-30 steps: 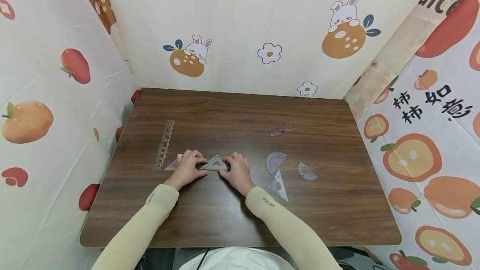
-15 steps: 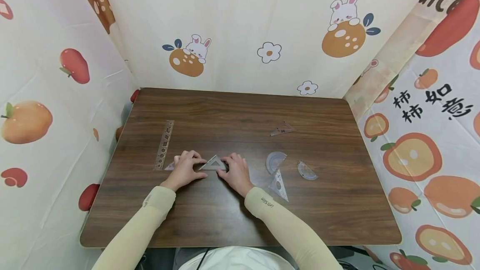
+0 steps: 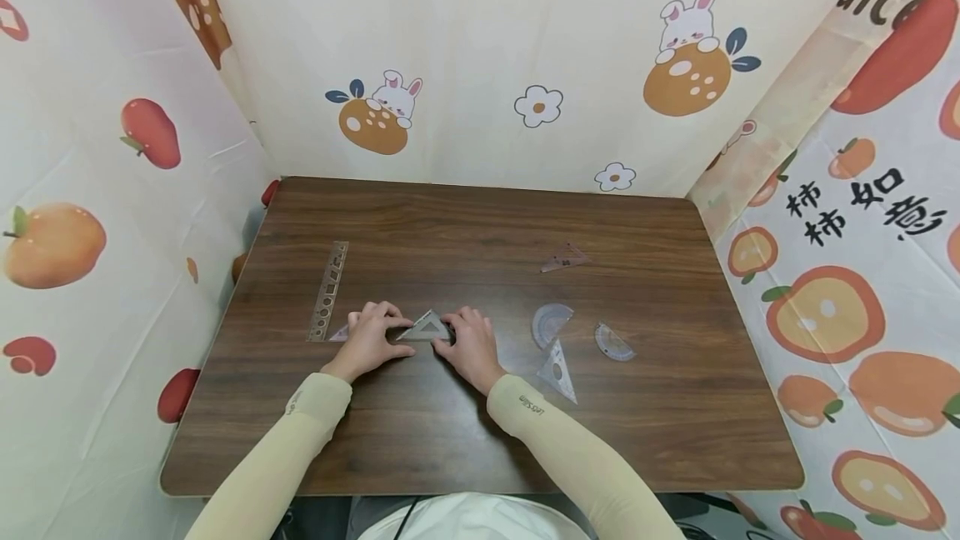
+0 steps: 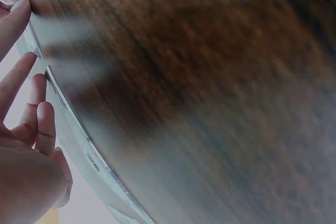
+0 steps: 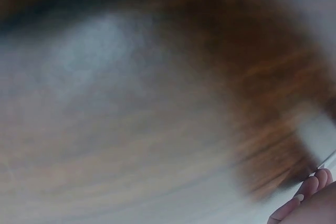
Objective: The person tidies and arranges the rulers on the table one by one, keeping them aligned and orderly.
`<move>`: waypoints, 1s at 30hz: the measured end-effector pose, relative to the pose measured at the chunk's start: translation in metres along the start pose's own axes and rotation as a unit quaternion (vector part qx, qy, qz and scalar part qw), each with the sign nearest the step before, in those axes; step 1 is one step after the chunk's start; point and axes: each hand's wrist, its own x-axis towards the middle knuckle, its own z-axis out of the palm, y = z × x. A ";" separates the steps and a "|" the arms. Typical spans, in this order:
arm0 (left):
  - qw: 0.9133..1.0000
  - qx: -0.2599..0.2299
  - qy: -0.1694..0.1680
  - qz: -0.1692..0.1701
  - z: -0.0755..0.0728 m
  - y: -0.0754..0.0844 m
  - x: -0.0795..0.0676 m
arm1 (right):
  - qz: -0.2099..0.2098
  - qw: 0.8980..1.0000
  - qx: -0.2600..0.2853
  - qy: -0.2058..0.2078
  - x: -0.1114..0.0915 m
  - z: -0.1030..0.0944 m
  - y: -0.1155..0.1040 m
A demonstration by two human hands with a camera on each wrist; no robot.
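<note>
A clear grey set square [image 3: 426, 337] lies near the middle of the wooden table in the head view, between the two hands. My right hand [image 3: 474, 344] pinches its right corner with thumb and fingers. On the other side, my left hand [image 3: 367, 340] has its thumb and index finger spread about the left corner; whether they touch it is hard to tell. Its fingers [image 4: 27, 80] look fairly straight in the left wrist view. A purple-tinted set square [image 3: 341, 333] is partly hidden behind the left hand. In the right wrist view, only some fingertips [image 5: 310, 184] show at the corner.
A clear ruler [image 3: 328, 290] with cut-out shapes lies at the left. Rightward are a larger protractor [image 3: 551, 325] meeting a clear set square [image 3: 557, 373], and a smaller protractor [image 3: 615, 343]. A pinkish set square [image 3: 566, 259] lies farther back. Patterned cloth surrounds the table [image 3: 465, 223].
My left hand has shifted slightly left, its thumb and index finger drawing back from the set square's left corner. The right hand and the set square have barely moved.
</note>
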 end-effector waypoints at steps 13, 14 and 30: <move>1.000 -0.001 0.013 -0.004 -0.002 -0.002 -0.002 | 0.003 1.000 -0.005 -0.005 0.002 0.000 -0.001; 1.000 -0.001 0.014 -0.004 -0.002 -0.002 -0.002 | 0.002 1.000 -0.005 -0.005 0.002 0.000 -0.001; 1.000 -0.001 0.019 -0.007 -0.002 0.000 -0.004 | 0.000 1.000 -0.001 0.001 0.001 0.001 -0.002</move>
